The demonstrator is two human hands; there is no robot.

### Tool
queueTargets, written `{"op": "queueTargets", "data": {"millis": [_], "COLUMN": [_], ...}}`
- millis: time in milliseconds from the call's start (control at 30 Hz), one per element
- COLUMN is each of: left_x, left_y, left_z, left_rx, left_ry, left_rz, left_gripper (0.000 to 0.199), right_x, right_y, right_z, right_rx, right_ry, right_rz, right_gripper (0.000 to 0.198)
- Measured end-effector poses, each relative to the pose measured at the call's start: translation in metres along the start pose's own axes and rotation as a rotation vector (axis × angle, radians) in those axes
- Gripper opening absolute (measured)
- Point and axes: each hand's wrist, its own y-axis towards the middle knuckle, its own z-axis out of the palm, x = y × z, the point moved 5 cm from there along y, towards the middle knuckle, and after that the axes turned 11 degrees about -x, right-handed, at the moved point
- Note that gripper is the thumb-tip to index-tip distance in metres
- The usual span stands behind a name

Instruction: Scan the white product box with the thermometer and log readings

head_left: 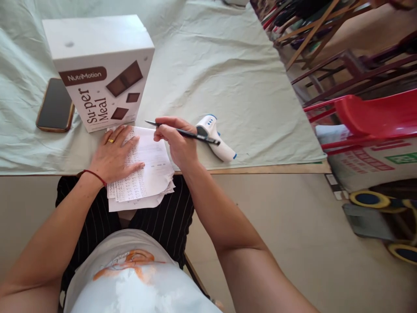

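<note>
a stack of white handwritten paper sheets [153, 161] overhangs the near edge of a pale green cloth-covered table [260, 95]. the person's left hand [115, 154] lies splayed on it, gripping nothing; the right hand [179, 145] pinches a slim black pen [195, 135]. beyond stands a white-and-brown cardboard box [104, 91].

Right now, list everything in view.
Tablecloth: one, pale green, upper centre.
Papers: several, white, over the tablecloth's near edge.
Box: one, white-brown, beyond the papers.
Phone: one, dark, left of the box.
Pen or pencil: one, black, in the right hand.
Thermometer-like device: one, white-blue, right of the papers.
Chair: one, red, right edge.
Sack: one, white, below the chair.
Clutter: uncountable, mixed colours, right side, blurred.
Floor: one, beige, below.
Trousers: one pair, black striped, lower centre.
Shirt: one, white, bottom.
Left hand: one, flat on the papers.
Right hand: one, holding the pen or pencil.
</note>
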Motion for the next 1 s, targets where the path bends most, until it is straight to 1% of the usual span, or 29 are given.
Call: {"op": "queueTargets", "data": {"millis": [100,167,300,433,567,800,1000], "left_x": [-0.002,-0.002,-0.003,-0.006,-0.007,-0.006,-0.007], "left_y": [0.000,0.000,0.000,-0.001,-0.002,-0.003,-0.003], "left_z": [-0.001,-0.001,0.000,0.000,0.000,-0.001,-0.003], "left_rx": [0.002,-0.006,-0.018,-0.031,-0.024,-0.027,-0.013], "left_ry": [-0.004,-0.006,0.011,0.014,-0.004,-0.009,-0.020], "left_rz": [0.008,0.014,0.018,0.022,0.008,0.017,0.005], "left_gripper": [0.066,0.067,0.068,0.074,0.079,0.079,0.080], "right_x": [-0.004,-0.008,-0.011,-0.010,-0.009,-0.007,-0.007], "right_y": [0.009,0.013,0.010,0.002,0.000,-0.001,-0.001], "right_z": [0.007,0.012,0.022,0.025,0.023,0.026,0.026], "right_rx": [-0.003,-0.026,-0.094,-0.088,-0.098,-0.098,-0.073], "right_ry": [-0.084,-0.138,-0.228,-0.276,-0.274,-0.293,-0.313], "right_rz": [0.032,0.016,-0.066,-0.128,-0.140,-0.138,-0.176], "right_gripper": [0.011,0.008,0.010,0.012,0.012,0.013,0.011]}}
